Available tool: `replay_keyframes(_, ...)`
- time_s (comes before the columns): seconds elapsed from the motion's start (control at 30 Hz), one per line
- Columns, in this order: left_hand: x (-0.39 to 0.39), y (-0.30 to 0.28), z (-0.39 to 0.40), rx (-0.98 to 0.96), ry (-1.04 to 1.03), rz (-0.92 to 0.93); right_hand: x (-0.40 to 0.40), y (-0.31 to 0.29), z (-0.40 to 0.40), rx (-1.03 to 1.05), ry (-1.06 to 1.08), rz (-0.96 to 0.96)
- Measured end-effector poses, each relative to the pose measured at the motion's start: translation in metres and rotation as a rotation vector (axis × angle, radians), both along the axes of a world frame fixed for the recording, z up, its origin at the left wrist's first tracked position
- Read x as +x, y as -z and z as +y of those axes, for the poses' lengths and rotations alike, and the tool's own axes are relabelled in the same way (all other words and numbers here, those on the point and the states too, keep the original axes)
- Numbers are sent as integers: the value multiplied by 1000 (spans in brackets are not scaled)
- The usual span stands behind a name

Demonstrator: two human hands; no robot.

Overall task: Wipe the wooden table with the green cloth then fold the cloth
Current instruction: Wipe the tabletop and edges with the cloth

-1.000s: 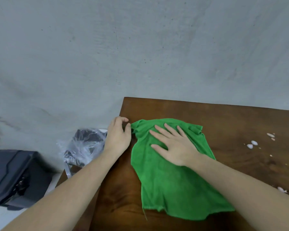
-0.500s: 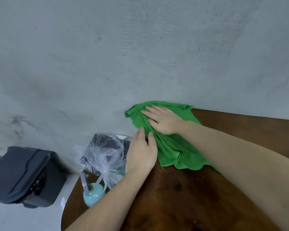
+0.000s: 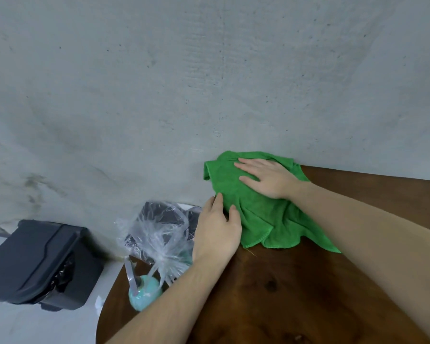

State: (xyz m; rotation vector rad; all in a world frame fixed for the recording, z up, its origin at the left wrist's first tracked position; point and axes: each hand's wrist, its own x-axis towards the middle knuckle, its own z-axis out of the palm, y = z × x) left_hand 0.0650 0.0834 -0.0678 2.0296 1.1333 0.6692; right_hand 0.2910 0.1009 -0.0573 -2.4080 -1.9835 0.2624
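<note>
I see a dark brown wooden table [image 3: 283, 289] with a smooth, shiny top and a rounded near-left edge. The wood has darker swirls and one small dark knot in it. Behind it stands a grey wall [image 3: 159, 83] that looks rough, like concrete, with tiny dots and faint smudges. The green cloth [image 3: 258, 219] lies on the far left corner of the table, right up against the wall. It is soft and fuzzy like a towel, bright green, and bunched into folds and waves, with a stitched hem along its wavy near edge. My right hand [image 3: 266, 177] lies flat on the top part of the cloth, fingers straight and a little spread, pressing down on it. My left hand [image 3: 216, 229] rests at the cloth's left side by the table edge, its fingers straight and close together and its thumb touching the green fabric; I cannot tell if it pinches any of it. Past the table's left edge there is a clear plastic bag [image 3: 159, 234], thin and crinkly, with something dark inside it. Just below the bag sits a round, pale teal thing [image 3: 144, 296] with a grey strip sticking up from it. Further left on the pale floor is a dark grey box [image 3: 42, 261] with hard, slanted sides.
</note>
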Motion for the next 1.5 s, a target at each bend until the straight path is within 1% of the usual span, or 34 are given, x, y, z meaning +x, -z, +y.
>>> replay_keyframes(0.13,1,2,2,-70,-16,-66,-38,1,12,-28,50,-38)
replay_keyframes(0.23,-1,0,3,-147,-80,-88,-66,3,7,-30,-38,-30)
replay_keyframes(0.37,-7,-5,0,-196,-137,-148,-91,4,-26,-25,-88,-29)
replay_keyframes(0.5,-24,-8,-23,-192,-78,-72,-110,4,-78,-10,-181,-12)
replay_keyframes(0.63,-47,-9,-46,-180,-54,-28,-108,2,-128,-3,-252,17)
replay_keyframes(0.77,-72,-9,-75,-96,-19,43,-88,0,-158,-11,-170,1)
replay_keyframes(0.87,-89,-8,-95,-40,-33,119,-68,0,-161,-24,-18,-35)
replay_keyframes(0.93,-99,-9,-105,-24,-34,203,-60,2,-151,-34,100,-49)
replay_keyframes(1.0,-111,-9,-116,4,-8,325,-62,3,-137,-47,200,-35)
replay_keyframes(1.1,-132,-5,-132,55,7,453,-79,2,-123,-46,273,-11)
replay_keyframes(1.17,-144,-2,-143,52,-16,486,-98,1,-119,-36,230,-17)
replay_keyframes(1.27,-151,1,-155,73,-82,477,-139,2,-121,-21,65,-25)
replay_keyframes(1.37,-147,-2,-160,95,-100,441,-172,4,-131,-12,-84,-10)
replay_keyframes(1.5,-145,-4,-162,76,-108,404,-179,6,-159,-14,-309,14)
